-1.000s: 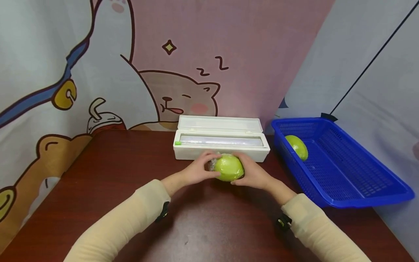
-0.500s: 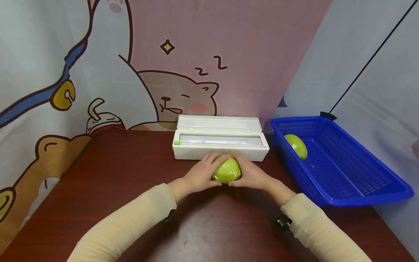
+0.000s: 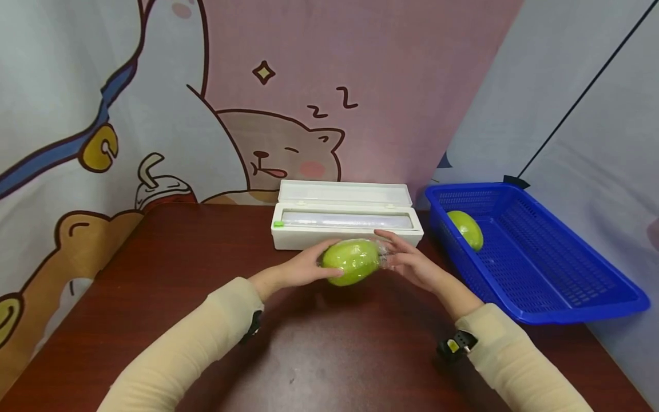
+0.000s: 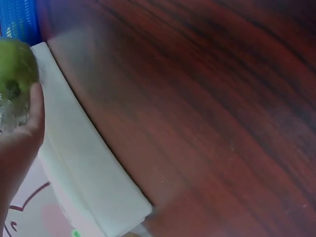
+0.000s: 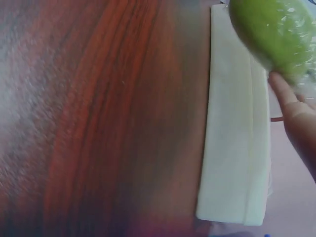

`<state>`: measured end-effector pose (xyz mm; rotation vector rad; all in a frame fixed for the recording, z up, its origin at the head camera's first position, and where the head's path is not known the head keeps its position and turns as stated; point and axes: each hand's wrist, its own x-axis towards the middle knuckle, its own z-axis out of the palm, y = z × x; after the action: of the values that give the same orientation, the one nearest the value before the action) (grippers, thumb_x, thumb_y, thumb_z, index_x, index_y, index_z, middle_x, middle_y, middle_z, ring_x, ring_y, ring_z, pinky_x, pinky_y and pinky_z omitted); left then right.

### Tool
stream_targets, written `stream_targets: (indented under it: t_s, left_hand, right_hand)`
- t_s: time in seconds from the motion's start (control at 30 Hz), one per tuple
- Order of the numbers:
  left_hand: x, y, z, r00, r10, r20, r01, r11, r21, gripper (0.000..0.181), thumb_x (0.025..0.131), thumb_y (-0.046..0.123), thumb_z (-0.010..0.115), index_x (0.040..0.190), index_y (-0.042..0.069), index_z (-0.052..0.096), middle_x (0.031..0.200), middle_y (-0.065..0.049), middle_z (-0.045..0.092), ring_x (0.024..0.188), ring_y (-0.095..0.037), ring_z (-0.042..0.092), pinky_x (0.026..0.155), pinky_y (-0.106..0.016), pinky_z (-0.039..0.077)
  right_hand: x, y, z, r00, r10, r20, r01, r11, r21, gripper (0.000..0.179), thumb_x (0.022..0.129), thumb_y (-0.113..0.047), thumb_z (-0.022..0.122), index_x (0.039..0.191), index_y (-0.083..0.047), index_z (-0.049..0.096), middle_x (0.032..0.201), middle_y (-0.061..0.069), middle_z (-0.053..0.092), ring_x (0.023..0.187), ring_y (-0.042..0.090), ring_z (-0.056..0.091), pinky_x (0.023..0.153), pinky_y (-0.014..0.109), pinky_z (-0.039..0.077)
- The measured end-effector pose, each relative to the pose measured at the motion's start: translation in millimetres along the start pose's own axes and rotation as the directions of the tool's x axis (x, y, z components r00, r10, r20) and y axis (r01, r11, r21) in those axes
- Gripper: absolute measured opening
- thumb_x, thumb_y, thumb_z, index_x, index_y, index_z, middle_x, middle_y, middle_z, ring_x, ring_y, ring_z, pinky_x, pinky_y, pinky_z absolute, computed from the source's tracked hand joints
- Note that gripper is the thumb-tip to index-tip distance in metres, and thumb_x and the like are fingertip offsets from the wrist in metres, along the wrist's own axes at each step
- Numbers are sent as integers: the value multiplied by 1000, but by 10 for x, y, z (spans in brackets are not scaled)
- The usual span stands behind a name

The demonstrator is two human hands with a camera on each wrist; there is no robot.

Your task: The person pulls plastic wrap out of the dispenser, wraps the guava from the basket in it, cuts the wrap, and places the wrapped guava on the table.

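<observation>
Right hand (image 3: 416, 266) now loosely spread at the clear wrap (image 3: 382, 255), left hand (image 3: 305, 268) curled around green fruit (image 3: 355, 258).

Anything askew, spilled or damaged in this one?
Nothing looks spilled or damaged. Only the clear film bunches loosely at the right hand, standing off the green fruit the left hand holds instead of lying smooth.

"Lettering up at twelve o'clock in the head view, there on the pink backdrop (image 3: 412, 74)!"

"Got it: a smaller Z (image 3: 316, 111), in dark brown strokes."

"And here's a larger Z (image 3: 345, 98), at two o'clock from the smaller one, the two well clear of touching!"

"Both hang at about one o'clock from the drawn animal's head (image 3: 298, 137). Reading left to right, folks: Z, then Z!"
</observation>
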<state>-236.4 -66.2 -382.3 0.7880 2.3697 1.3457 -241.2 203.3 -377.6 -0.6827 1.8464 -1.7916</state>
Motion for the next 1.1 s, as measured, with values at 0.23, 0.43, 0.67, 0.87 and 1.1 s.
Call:
stream_targets:
  t_s: [0.23, 0.43, 0.67, 0.87, 1.1]
  left_hand:
    - [-15, -10, -12, 993, -101, 68, 118, 928, -353, 56, 94, 22, 47, 144, 5, 29, 134, -23, 45, 109, -26, 55, 85, -37, 52]
    - [-20, -6, 22, 980, -108, 167, 178, 851, -493, 59, 95, 27, 32, 144, -4, 21, 137, -29, 36, 109, -29, 51, 84, -38, 53]
    - [-6, 120, 43, 967, -181, 180, 236, 901, -364, 58, 98, 36, 33, 141, -2, 27, 131, -25, 44, 101, -30, 59, 79, -40, 56]
    - [25, 200, 79, 961, -252, 114, 274, 921, -277, 65, 92, 39, 53, 143, 12, 24, 132, -18, 42, 100, -26, 58, 69, -39, 57]
    - [5, 132, 108, 951, -241, 192, 305, 831, -464, 56, 95, 38, 41, 140, 7, 26, 128, -23, 44, 103, -33, 57, 74, -47, 56]
  right_hand:
    - [19, 39, 33, 995, -59, 75, 51, 994, 102, 79, 87, 2, 45, 150, -8, 0, 155, 13, 12, 122, -3, 43, 101, 19, 40]
    - [96, 33, 159, 998, 23, -64, -18, 997, 68, 89, 87, -11, 63, 149, 0, 0, 139, 23, 36, 107, 2, 55, 91, 22, 49]
    - [143, 50, 202, 981, 59, -182, -41, 994, 102, 53, 94, -4, 48, 134, 18, 22, 103, -3, 59, 89, 7, 64, 78, 25, 55]
    - [167, 41, 220, 979, 104, -176, -97, 994, 48, 50, 95, -12, 49, 131, 16, 28, 101, -2, 59, 85, 8, 64, 74, 26, 56]
    - [178, 16, 268, 974, 131, -185, -126, 991, 37, 63, 100, -23, 41, 146, 4, 8, 129, 22, 46, 87, 7, 61, 75, 24, 54]
